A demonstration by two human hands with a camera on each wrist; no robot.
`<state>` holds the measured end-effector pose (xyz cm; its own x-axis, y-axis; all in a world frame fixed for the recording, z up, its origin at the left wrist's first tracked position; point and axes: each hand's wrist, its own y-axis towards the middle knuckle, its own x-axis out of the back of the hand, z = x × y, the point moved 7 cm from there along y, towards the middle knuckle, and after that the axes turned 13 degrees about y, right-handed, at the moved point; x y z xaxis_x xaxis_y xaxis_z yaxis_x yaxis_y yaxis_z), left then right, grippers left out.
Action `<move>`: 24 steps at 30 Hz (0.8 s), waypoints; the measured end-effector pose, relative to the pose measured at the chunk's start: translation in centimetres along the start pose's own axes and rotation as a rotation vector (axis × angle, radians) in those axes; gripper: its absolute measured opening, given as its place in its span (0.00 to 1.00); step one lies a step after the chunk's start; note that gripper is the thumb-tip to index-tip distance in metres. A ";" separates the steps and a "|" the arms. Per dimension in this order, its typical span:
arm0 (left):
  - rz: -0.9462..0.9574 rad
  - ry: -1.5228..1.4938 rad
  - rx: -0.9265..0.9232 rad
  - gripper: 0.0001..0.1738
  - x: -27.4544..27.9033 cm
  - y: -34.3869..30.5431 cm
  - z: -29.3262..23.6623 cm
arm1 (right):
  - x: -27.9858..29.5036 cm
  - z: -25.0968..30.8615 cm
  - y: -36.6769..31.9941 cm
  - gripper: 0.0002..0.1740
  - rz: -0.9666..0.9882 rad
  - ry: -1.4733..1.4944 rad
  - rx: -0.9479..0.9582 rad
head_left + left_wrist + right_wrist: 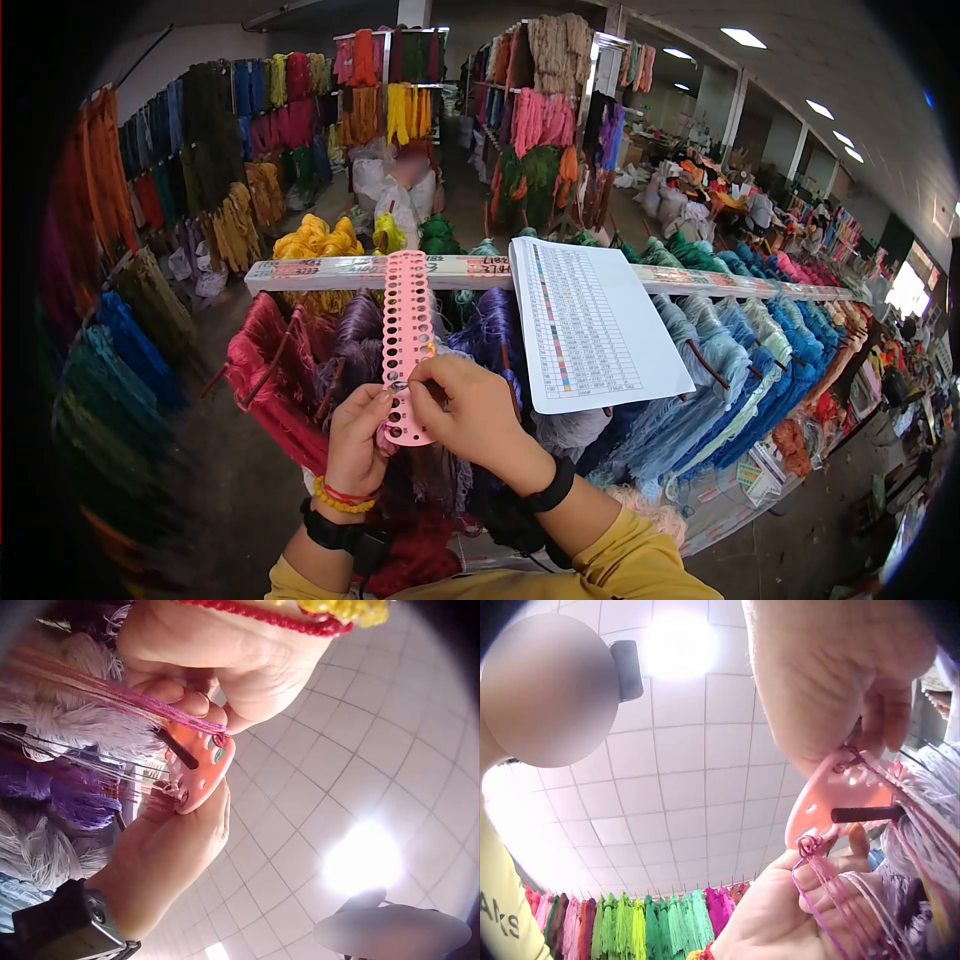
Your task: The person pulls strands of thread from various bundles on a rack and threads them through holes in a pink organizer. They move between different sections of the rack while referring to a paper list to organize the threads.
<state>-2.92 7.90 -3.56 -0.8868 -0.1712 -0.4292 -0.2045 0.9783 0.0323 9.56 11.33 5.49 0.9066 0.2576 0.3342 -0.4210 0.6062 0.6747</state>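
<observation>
A long pink thread card (406,300) with rows of round holes stands upright over hanging yarn. My left hand (358,430) grips its lower left edge, thumb on the front near a hole. My right hand (470,410) is at the card's right edge, thumb and forefinger pinching a dark thread at a lower hole. Magenta and pink threads (142,701) are looped through the end holes in the left wrist view and trail to the side. In the right wrist view, knotted thread loops (810,846) hang from the card beside my left palm. Fingertips behind the card are partly hidden.
A white rail (460,268) with handwritten numbers crosses ahead, yarn skeins on pegs along it. A printed sheet with a colour table (590,330) lies over the rail at right. Red skeins (270,370) hang at left, blue skeins (720,380) at right. A brown peg (862,814) sticks out close to the card.
</observation>
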 end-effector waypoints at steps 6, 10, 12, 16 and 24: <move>0.020 -0.020 0.038 0.07 -0.6 -0.4 0.1 | -0.3 0.4 0.5 0.05 0.014 -0.069 -0.004; 0.035 -0.018 0.048 0.07 -0.5 -0.4 0.4 | -0.4 0.3 0.6 0.05 0.030 -0.129 0.009; 0.036 -0.008 0.052 0.08 -0.5 -0.3 0.4 | -0.4 0.4 0.7 0.05 0.028 -0.129 -0.017; -0.001 -0.007 0.006 0.11 -0.1 -0.1 0.1 | -0.2 0.6 0.8 0.05 0.037 -0.145 -0.059; 0.071 -0.010 0.026 0.12 0.4 0.1 0.1 | 0.0 1.3 1.3 0.05 0.103 -0.220 -0.066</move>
<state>-3.28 7.94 -3.81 -0.8946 -0.1008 -0.4353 -0.1306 0.9907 0.0392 8.94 11.15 7.21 0.8278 0.1549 0.5393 -0.5017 0.6348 0.5877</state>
